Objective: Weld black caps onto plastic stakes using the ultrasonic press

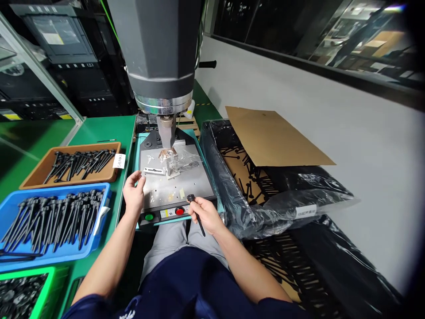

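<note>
A black screw-like rod [200, 226] is held in the right hand [207, 216], pinched between thumb and fingers just below its knurled head, with the grip closed firmly enough for the shaft to be left hanging free. It is carried over the front edge of the metal work plate [156, 190], near the red button [179, 211]. Its long axis is slanted: the head is pointed away from the body and a little left, and the tail is pointed back toward the lap and to the right.

From that hand, the clear fixture [171, 165] lies ahead and to the left, well apart, directly below the tapered metal horn [167, 133]. The left hand [134, 195] is placed at the plate's left edge, slightly nearer to the fixture in this view; its fingers are loosely curled, with a relaxed opening, and nothing is seen held in it. Because of glare, the shape of the fixture's seat cannot be made out with confidence.

Similar rods are laid in the brown tray [38, 173] and the blue tray [83, 252] on the left, and others are contained in the plastic-lined box [229, 195] on the right.
</note>
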Tool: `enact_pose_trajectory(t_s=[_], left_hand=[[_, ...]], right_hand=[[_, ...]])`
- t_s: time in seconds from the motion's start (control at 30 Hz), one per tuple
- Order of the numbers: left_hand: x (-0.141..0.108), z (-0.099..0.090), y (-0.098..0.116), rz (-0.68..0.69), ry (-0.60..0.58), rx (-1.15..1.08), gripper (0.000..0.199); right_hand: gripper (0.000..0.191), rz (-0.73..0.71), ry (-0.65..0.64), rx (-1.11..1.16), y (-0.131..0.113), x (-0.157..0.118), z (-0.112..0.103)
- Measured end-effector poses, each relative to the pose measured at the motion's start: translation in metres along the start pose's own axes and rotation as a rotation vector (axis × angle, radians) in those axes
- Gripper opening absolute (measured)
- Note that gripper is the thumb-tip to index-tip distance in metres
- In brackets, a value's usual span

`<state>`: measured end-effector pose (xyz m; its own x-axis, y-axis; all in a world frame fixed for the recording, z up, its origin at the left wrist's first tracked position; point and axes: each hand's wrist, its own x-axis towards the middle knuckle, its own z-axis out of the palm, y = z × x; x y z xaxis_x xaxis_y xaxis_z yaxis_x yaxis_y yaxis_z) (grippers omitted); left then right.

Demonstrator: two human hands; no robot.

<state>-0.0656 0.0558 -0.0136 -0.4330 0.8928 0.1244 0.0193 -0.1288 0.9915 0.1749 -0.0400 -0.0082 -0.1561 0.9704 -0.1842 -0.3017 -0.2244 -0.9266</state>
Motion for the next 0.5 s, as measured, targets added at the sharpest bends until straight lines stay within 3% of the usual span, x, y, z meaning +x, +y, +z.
enact_pose_trajectory(t_s=[0.07, 0.27, 0.37, 0.5], left_hand=[[0.016, -0.003, -0.010, -0.036, -0.062, 0.086, 0.057], [0.035, -0.002, -0.032, -0.266, -0.420, 0.103, 0.082], [0.034, -0.001, -0.030, -0.319, -0.526, 0.133, 0.070], [0.015, 0.005, -0.009, -0.473, -0.623, 0.006, 0.045]], right_hand=[[0.035, 0.024, -0.010, -0.004, 0.005, -0.005, -0.004], [0.036, 0.129, -0.120, -0.014, 0.031, -0.010, -0.002], [0.043, 0.189, -0.181, -0.014, 0.047, -0.002, 0.003], [0.046, 0.268, -0.251, -0.019, 0.075, 0.013, 0.020]])
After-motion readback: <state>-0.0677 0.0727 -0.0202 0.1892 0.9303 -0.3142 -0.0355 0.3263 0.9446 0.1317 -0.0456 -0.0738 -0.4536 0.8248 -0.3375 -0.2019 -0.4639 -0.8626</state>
